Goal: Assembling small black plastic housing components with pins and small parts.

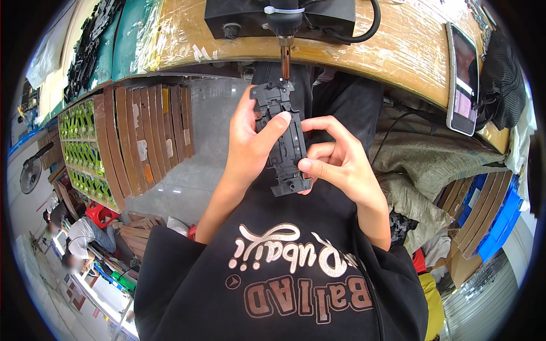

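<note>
A long black moulded plastic part (290, 149), with ribs and small recesses, is held up over my lap between both hands. My left hand (252, 133) grips its left side, the thumb pressed on its upper face. On the other side, my right hand (336, 154) pinches the lower right edge between thumb and fingers, with the index finger against the side higher up. Right at the part's far end is the copper-coloured tip of a soldering-iron-like tool (285, 57), pointing down from a black housing; whether they touch I cannot tell.
A black box (216, 20) stands on the worn wooden bench (398, 62). A phone (463, 79) lies near the bench edge at right. Black parts (91, 48) are heaped at far left. Stacked brown trays (142, 136) stand on the floor; people sit farther left.
</note>
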Action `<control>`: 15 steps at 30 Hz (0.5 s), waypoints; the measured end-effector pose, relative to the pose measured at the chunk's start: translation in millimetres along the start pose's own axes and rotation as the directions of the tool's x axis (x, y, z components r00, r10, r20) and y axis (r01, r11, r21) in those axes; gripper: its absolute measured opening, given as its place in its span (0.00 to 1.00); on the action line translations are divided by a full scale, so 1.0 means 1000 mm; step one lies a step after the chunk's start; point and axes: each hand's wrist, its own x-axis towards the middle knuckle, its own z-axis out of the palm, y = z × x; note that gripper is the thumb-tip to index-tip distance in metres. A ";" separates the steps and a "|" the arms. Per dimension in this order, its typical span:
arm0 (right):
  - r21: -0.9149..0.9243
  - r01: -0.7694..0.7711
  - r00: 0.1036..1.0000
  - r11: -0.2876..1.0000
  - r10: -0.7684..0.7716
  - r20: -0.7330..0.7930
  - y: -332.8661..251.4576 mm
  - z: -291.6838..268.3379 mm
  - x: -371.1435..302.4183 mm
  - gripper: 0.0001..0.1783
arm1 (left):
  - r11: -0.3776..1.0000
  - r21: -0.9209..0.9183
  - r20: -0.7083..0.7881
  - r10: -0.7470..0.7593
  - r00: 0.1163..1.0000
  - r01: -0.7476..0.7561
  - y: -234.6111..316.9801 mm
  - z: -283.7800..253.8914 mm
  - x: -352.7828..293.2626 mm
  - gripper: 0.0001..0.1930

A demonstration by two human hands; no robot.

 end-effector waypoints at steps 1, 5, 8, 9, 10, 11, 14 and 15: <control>0.000 -0.001 1.000 1.000 0.001 0.001 0.000 0.000 0.000 0.23 | 1.000 -0.007 -0.006 0.006 1.000 -0.006 0.000 0.001 0.001 0.14; -0.007 0.011 1.000 1.000 -0.011 -0.002 -0.003 0.001 0.000 0.23 | 1.000 -0.009 -0.011 0.025 1.000 -0.025 0.003 0.003 0.002 0.14; -0.009 0.016 1.000 1.000 -0.016 -0.005 -0.005 0.001 -0.001 0.23 | 0.999 -0.004 -0.011 0.032 0.999 -0.032 0.003 0.003 0.002 0.14; -0.006 0.020 1.000 1.000 -0.020 -0.003 -0.005 0.001 -0.001 0.23 | 1.000 -0.004 -0.009 0.031 0.999 -0.031 0.004 0.003 0.002 0.14; -0.005 0.021 1.000 1.000 -0.021 -0.005 -0.005 0.002 -0.001 0.23 | 1.000 -0.001 -0.010 0.027 1.000 -0.027 0.006 0.004 0.001 0.14; -0.003 0.020 1.000 1.000 -0.020 -0.006 -0.004 0.002 -0.001 0.23 | 1.000 0.002 -0.012 0.023 1.000 -0.023 0.006 0.004 0.001 0.14; 0.015 0.013 1.000 1.000 -0.013 -0.004 -0.004 0.002 -0.001 0.24 | 1.000 -0.016 -0.020 0.020 1.000 -0.020 0.005 0.003 0.001 0.14; 0.031 0.005 1.000 1.000 -0.005 0.000 -0.005 0.001 -0.001 0.25 | 1.000 -0.015 -0.019 0.020 1.000 -0.020 0.005 0.003 0.001 0.14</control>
